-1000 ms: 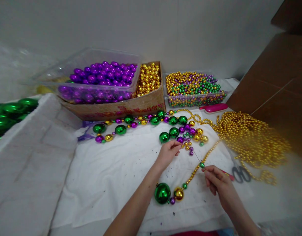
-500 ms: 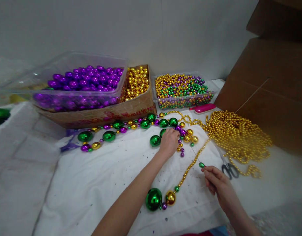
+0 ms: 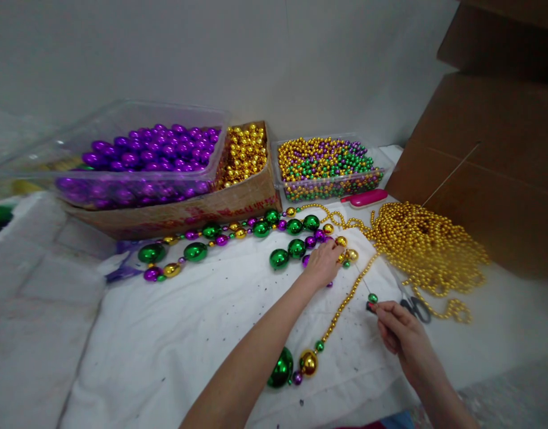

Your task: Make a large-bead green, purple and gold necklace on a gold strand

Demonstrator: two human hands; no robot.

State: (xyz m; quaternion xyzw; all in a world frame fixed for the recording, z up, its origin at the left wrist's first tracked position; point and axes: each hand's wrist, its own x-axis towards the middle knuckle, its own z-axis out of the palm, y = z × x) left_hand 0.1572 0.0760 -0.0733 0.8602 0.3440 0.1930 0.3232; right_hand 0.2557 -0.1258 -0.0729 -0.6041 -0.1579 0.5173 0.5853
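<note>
My left hand (image 3: 324, 263) lies over the loose bead pile, its fingers curled down at the gold beads (image 3: 352, 255). What sits between those fingertips is hidden. Big green beads (image 3: 296, 248) and purple beads (image 3: 310, 242) lie beside that hand. At the lower right, my right hand (image 3: 401, 332) pinches the dark, red-marked end of a thin wire or cord (image 3: 362, 280). One green bead (image 3: 373, 298) is on it, just above the fingertips. A gold bead strand (image 3: 345, 307) runs between my hands to larger beads, including a gold one (image 3: 308, 361) and a green one (image 3: 283, 369).
A finished-looking bead strand (image 3: 196, 252) stretches along the white cloth (image 3: 189, 333). Behind it stand a clear tub of purple beads (image 3: 144, 176), a cardboard box (image 3: 176, 217) and a mixed-bead tray (image 3: 296, 189). Heaped gold strands (image 3: 428, 244), scissors (image 3: 419, 310) and a pink-handled tool (image 3: 367, 198) lie right.
My left hand has moved right, from the purple beads to the gold ones. My right hand has shifted slightly right, and the dark wire end now shows below the green bead.
</note>
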